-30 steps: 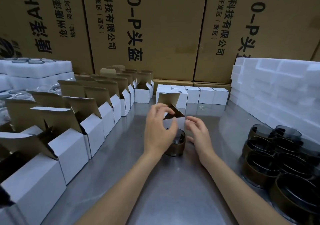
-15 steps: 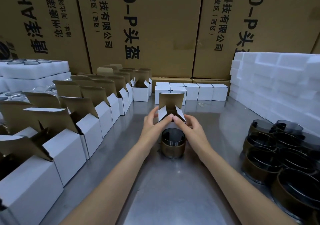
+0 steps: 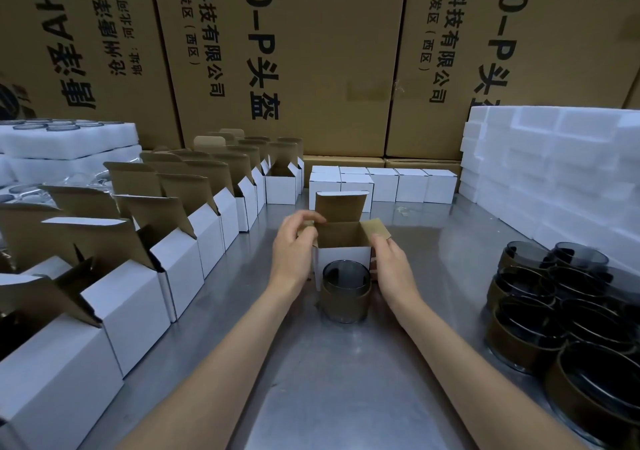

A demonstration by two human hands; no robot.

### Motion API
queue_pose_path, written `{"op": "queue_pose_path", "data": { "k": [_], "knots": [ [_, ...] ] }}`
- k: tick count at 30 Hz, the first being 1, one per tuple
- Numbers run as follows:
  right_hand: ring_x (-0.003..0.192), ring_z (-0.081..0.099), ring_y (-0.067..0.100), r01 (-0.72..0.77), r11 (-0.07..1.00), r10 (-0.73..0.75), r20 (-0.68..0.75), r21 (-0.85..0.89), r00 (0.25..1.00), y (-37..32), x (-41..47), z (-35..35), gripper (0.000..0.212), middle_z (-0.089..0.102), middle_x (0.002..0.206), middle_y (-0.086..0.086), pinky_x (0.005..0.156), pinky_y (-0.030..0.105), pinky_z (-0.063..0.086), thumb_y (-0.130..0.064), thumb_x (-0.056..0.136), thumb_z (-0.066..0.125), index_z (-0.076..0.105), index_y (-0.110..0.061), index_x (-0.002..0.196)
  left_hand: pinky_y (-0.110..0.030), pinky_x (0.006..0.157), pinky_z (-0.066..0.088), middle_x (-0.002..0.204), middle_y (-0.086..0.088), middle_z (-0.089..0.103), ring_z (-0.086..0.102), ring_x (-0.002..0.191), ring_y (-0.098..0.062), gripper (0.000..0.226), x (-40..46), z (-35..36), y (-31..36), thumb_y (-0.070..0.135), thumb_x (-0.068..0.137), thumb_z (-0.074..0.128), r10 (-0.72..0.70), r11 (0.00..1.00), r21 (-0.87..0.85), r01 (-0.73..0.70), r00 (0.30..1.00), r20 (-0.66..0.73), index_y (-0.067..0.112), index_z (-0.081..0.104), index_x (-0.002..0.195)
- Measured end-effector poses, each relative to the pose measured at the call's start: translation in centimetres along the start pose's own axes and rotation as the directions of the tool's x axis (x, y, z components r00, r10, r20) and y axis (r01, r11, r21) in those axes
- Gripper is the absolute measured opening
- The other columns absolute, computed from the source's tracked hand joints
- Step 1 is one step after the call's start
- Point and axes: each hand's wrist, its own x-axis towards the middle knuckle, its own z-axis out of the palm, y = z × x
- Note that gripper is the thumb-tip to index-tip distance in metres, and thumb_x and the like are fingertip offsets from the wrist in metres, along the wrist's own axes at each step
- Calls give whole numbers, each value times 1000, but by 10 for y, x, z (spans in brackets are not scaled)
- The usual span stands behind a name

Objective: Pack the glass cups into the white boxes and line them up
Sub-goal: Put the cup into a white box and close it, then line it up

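Observation:
An open white box (image 3: 343, 257) stands upright at the middle of the metal table (image 3: 346, 380), its lid and both side flaps spread out. My left hand (image 3: 294, 247) pinches the left flap. On the right, my right hand (image 3: 391, 262) rests against the box's side and right flap. A smoky glass cup (image 3: 346, 290) with a brown band stands right in front of the box, between my wrists, touched by neither hand. More such cups (image 3: 561, 311) are clustered at the right.
Open white boxes (image 3: 180, 242) run in rows along the left. Closed white boxes (image 3: 384, 183) line the back. White foam trays (image 3: 554, 172) are stacked at the right and others (image 3: 69, 141) at the far left. Big cardboard cartons (image 3: 277, 51) wall off the back.
The box's side flaps, pinched together half a second ago, are now spread wide apart. Both hands have moved outward to the box's two sides. The cup has stayed put.

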Motion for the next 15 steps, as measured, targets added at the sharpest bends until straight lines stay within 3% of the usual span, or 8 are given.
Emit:
{"op": "queue_pose_path", "data": {
  "k": [7,11,15],
  "knots": [
    [71,51,20,-63,996,63,13,66,998,-2,1,-2,24,56,73,4,64,31,39,-25,94,40,50,-19,73,-32,93,45,121,-2,60,54,115,-18,34,5,-10,-6,11,93,41,-142,983,-92,158,977,157,30,66,106],
    [72,50,20,-73,996,72,22,51,997,-4,0,-3,24,55,76,6,64,32,37,-28,94,39,48,-19,74,-32,86,46,116,-8,62,58,108,-24,34,8,-10,-7,16,94,43,-169,976,-103,191,967,191,42,60,109],
    [78,52,23,-76,996,75,27,37,997,-5,-2,-3,22,57,81,7,71,35,39,-33,90,40,49,-20,74,-38,94,46,127,-13,57,55,115,-31,32,9,-11,-11,16,95,46,-160,979,-99,181,969,189,34,60,117]
  ]
}}
